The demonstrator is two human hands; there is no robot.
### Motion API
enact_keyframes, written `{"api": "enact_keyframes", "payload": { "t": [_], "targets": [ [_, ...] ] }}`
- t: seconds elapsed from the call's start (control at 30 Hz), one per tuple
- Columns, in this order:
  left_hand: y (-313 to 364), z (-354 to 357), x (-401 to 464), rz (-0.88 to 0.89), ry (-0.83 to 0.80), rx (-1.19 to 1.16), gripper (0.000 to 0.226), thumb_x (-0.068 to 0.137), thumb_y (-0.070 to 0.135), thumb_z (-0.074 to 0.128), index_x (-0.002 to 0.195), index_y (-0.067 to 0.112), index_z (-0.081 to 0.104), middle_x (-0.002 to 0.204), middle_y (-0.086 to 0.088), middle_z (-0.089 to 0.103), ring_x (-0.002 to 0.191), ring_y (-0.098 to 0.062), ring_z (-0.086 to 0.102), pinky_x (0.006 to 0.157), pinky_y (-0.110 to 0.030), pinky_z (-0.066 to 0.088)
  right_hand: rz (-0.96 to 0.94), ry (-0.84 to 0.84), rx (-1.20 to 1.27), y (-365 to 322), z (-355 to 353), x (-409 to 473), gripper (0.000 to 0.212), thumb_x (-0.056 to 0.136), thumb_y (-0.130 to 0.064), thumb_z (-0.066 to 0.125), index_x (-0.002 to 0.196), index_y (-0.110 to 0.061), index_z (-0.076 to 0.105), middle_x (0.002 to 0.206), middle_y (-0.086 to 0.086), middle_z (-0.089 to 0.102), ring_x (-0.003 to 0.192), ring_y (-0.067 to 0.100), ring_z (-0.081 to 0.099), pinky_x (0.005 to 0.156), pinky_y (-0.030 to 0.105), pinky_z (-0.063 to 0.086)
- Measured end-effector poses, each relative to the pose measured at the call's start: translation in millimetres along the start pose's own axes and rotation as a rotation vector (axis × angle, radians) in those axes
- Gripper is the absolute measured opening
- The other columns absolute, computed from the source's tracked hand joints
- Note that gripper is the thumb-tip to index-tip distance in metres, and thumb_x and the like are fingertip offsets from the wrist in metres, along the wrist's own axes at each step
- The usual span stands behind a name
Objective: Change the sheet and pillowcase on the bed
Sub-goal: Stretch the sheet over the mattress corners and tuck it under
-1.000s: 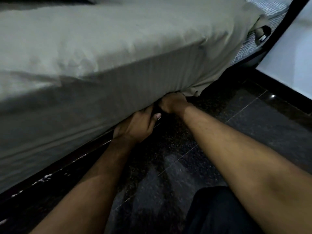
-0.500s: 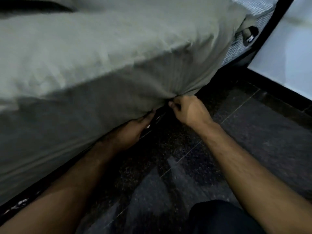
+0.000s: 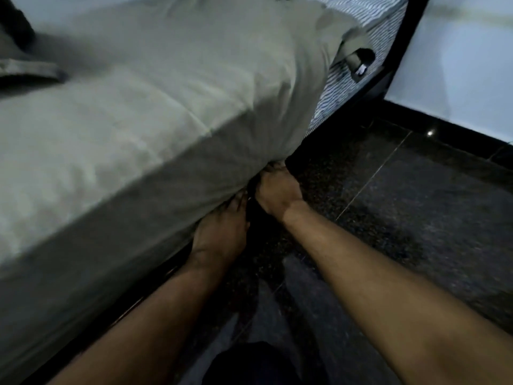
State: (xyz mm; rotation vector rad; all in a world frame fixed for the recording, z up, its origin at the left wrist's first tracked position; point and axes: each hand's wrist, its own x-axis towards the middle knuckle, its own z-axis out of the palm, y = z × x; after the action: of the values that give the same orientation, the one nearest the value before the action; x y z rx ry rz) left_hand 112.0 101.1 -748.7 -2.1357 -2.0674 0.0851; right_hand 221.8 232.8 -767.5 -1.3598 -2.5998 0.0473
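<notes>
Nearest the camera, a dark-clothed knee [image 3: 249,362] sits low over the dark polished floor [image 3: 402,218], both forearms reaching forward to the bed's lower edge. The left hand [image 3: 222,232] lies flat against the side of the mattress with its fingers pushed up under the hanging edge of the grey-green sheet [image 3: 138,120]; they look fairly straight, pressing rather than clutching, though their tips are hidden. Just beyond it, almost touching, the right hand [image 3: 277,190] curls round a gathered bunch of sheet at the corner, where the folds converge.

The step in hand seems to be tucking this corner under. To do it well, the right hand should keep the bunch taut and drawn downward while the left slides the slack in flat, so no lump forms along the side.

Further off, the striped mattress [image 3: 358,81] shows bare past the sheet's loose end, beside the dark bed frame [image 3: 402,40] and pale wall [image 3: 466,65]; that end probably needs covering too.
</notes>
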Motion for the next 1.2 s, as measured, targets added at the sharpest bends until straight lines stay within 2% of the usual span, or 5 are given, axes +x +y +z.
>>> {"api": "enact_keyframes", "payload": {
  "t": [0.33, 0.47, 0.73, 1.0, 1.2],
  "targets": [
    [21, -33, 54, -0.050, -0.367, -0.099, 0.039, 0.101, 0.025, 0.047, 0.133, 0.006, 0.059, 0.140, -0.017, 0.057, 0.126, -0.035, 0.056, 0.108, -0.042, 0.043, 0.000, -0.221, 0.095, 9, -20, 20, 0.049, 0.101, -0.030, 0.044, 0.146, -0.011, 0.048, 0.150, 0.015, 0.048, 0.139, 0.032, 0.043, 0.116, 0.040, 0.028],
    [25, -84, 94, -0.006, -0.468, -0.165, 0.040, 0.100, 0.025, 0.054, 0.133, 0.003, 0.058, 0.139, -0.019, 0.058, 0.129, -0.033, 0.055, 0.105, -0.037, 0.042, 0.172, -0.091, 0.403, 17, -30, -21, 0.027, 0.092, -0.021, 0.056, 0.116, -0.016, 0.066, 0.116, 0.018, 0.069, 0.106, 0.039, 0.065, 0.082, 0.044, 0.052],
    [37, -162, 198, 0.353, -0.040, -0.195, 0.032, 0.093, 0.028, 0.045, 0.106, 0.007, 0.065, 0.107, -0.021, 0.068, 0.104, -0.040, 0.066, 0.087, -0.044, 0.053, 0.388, 0.546, 0.585, 91, -122, 24, 0.047, 0.085, -0.014, 0.048, 0.129, -0.008, 0.063, 0.117, 0.017, 0.071, 0.108, 0.032, 0.066, 0.093, 0.040, 0.053],
    [-4, -166, 320, 0.247, 0.219, -0.364, 0.058, 0.100, 0.048, 0.044, 0.139, 0.006, 0.048, 0.149, -0.017, 0.046, 0.133, -0.035, 0.046, 0.109, -0.042, 0.037, 0.563, 0.363, 0.589, 142, -185, 125, 0.079, 0.098, -0.023, 0.054, 0.161, -0.025, 0.006, 0.120, 0.015, 0.064, 0.101, 0.031, 0.064, 0.079, 0.029, 0.046],
    [-8, -143, 343, 0.180, 0.397, -0.636, 0.061, 0.092, 0.064, 0.040, 0.126, 0.018, 0.061, 0.125, -0.006, 0.063, 0.119, -0.029, 0.057, 0.098, -0.040, 0.046, 0.521, 0.334, 0.896, 172, -172, 172, 0.085, 0.090, -0.037, 0.072, 0.156, -0.016, 0.023, 0.138, 0.001, 0.056, 0.113, 0.008, 0.058, 0.091, 0.020, 0.048]
  ]
}}
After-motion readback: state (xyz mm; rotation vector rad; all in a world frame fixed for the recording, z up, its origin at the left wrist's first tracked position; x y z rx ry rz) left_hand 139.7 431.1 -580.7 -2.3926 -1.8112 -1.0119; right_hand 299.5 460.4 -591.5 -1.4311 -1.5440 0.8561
